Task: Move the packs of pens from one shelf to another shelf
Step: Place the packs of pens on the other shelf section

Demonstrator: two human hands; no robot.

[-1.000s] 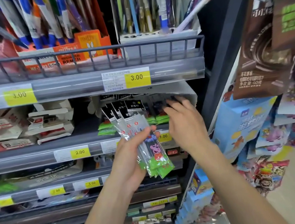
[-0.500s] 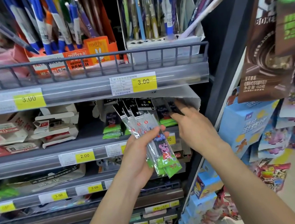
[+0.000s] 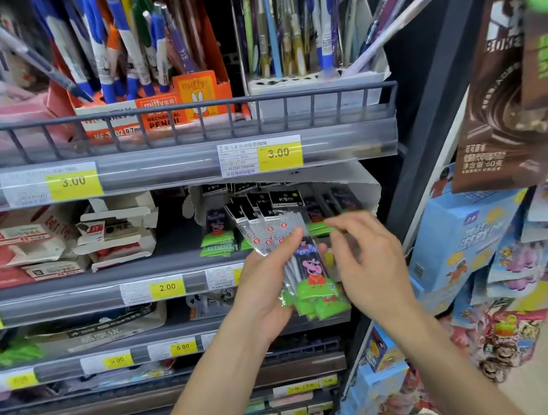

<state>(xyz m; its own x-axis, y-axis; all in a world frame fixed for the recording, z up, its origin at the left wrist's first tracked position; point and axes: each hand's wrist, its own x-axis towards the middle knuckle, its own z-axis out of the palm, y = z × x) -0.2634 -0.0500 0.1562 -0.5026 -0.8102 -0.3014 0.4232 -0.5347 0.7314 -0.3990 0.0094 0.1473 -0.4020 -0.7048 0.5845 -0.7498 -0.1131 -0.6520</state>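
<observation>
My left hand [image 3: 265,287] grips a fanned bundle of clear pen packs [image 3: 292,256] with black headers, a pink cartoon pig and green bottoms, held in front of the second shelf [image 3: 70,303]. My right hand [image 3: 365,261] hovers just right of the bundle, fingers loosely curled and holding nothing; its fingertips are near the packs' right edge. More of the same packs [image 3: 217,235] stand in a white display box [image 3: 348,181] on that shelf behind the hands.
The top shelf's wire rail [image 3: 167,110] fronts an orange mechanical pencil box [image 3: 164,110] and a white pen holder [image 3: 313,85]. Red and white cartons [image 3: 46,245] fill the second shelf's left. Snack bags [image 3: 503,117] and blue boxes [image 3: 456,240] hang at right.
My right hand has drawn back out of the display box and come down beside the bundle. My left hand has kept its grip on the packs.
</observation>
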